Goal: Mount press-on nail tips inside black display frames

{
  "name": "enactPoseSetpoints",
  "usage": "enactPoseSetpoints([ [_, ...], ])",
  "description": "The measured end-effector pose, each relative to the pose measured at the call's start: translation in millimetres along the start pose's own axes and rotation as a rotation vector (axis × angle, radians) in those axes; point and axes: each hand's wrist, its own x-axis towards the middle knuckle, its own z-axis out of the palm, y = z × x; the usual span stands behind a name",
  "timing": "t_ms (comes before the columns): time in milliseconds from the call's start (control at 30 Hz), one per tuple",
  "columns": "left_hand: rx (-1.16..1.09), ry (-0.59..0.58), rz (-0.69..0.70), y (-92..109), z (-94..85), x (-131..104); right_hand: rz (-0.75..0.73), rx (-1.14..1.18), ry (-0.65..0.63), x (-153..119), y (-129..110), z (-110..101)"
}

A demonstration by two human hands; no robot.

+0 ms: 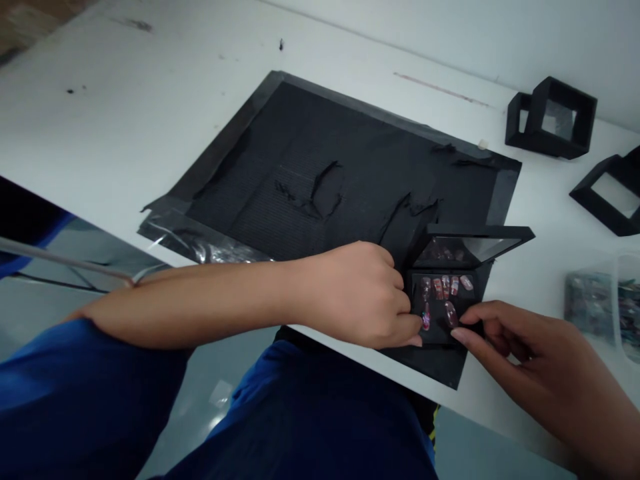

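A black box (pixel 435 341) lies at the right end of a black mat, its windowed lid (pixel 480 232) raised at the back. Several decorated false nails (pixel 445 287) lie in a row inside, with a colourful one (pixel 426 319) below them at the left. My left hand (pixel 367 300) rests at the box's left side with its fingers curled; whatever they hold is hidden. At the front right of the box, my right hand (pixel 530 353) pinches a shiny pink false nail (pixel 451 315) between thumb and forefinger.
The torn black mat (pixel 280 153) is taped to the white table (pixel 125 100). Black frame-like boxes (pixel 563 120) stand at the back right, with another (pixel 610 193) nearer. A clear plastic container (pixel 595 303) with small packets is at the right edge.
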Motion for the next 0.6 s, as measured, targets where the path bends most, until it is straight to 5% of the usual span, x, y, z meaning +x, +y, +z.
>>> enactPoseSetpoints([
  [600, 0.043, 0.049, 0.018, 1.2, 0.2, 1.1, -0.084, 0.022, -0.049, 0.0, 0.8, -0.3],
])
